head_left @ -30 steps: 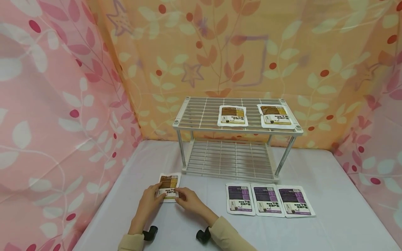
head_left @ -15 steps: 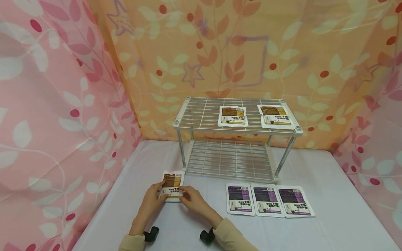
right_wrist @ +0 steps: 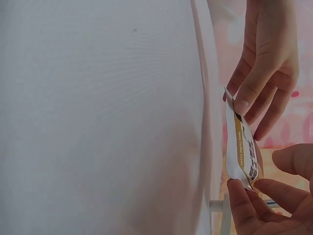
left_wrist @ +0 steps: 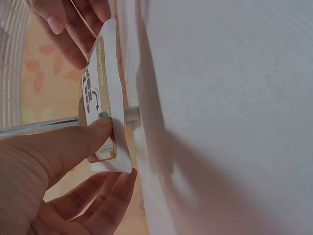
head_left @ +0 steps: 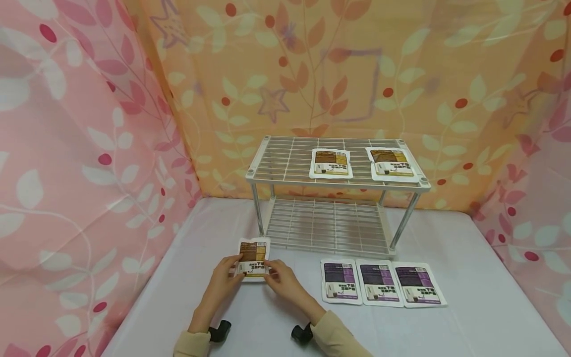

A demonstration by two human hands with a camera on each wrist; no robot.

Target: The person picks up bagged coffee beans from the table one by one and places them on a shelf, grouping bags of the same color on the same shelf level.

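A white-edged coffee packet [head_left: 253,250] with a brown and yellow label is held over the table, near the rack's front left foot. My left hand [head_left: 225,275] pinches its left side, the thumb lying on the printed face and fingers beneath, as the left wrist view shows. At the packet's opposite edge my right hand [head_left: 285,283] grips with its fingers; the right wrist view has that thumb [right_wrist: 292,159] raised off the face. "Hello, Coffee Lover" is printed along the packet's lower strip [left_wrist: 101,61]. Its shadow falls on the white cloth [left_wrist: 220,98].
A two-tier white wire rack [head_left: 285,163] stands at the back. Its top shelf bears a brown packet [head_left: 331,163] and another brown packet [head_left: 392,164] at the right end. Three purple packets [head_left: 341,281] lie side by side on the table in front of the rack. Patterned cloth walls [head_left: 134,198] surround the table.
Both hands have moved right and a little away from me, carrying the brown coffee packet closer to the rack. The rack and the other packets stay where they were.
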